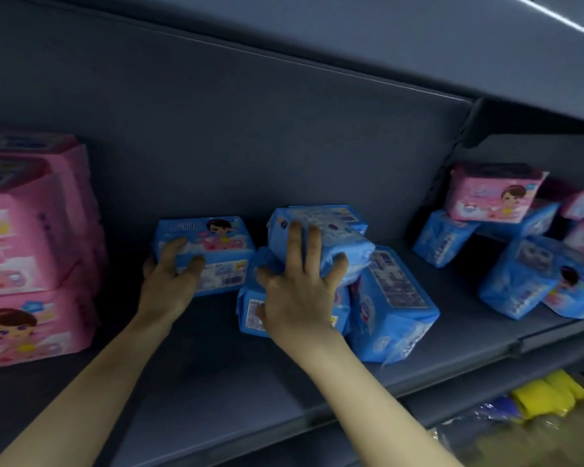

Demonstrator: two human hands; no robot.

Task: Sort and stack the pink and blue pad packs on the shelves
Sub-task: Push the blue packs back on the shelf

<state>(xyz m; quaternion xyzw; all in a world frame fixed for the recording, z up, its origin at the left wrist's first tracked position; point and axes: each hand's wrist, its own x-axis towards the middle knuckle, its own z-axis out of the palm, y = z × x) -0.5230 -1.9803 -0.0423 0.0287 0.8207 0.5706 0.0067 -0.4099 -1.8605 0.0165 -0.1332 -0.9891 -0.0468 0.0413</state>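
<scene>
On the dark grey shelf (216,375) a neat stack of pink pad packs (31,251) stands at the far left. My left hand (169,278) grips the front left corner of an upright blue pack (216,244). My right hand (300,284) lies over a loose heap of blue packs, fingers curled on the top blue pack (327,234), thumb against the lower one (253,315). Another blue pack (391,305) leans against the heap on the right. Further right lies a mixed pile: a pink pack (493,197) sits on blue packs (520,281).
The shelf's grey back panel (250,146) is close behind the packs. An upper shelf (452,45) overhangs the space. Below the front edge at lower right lie yellow items (547,396) and other goods. Bare shelf surface lies between the pink stack and my left hand.
</scene>
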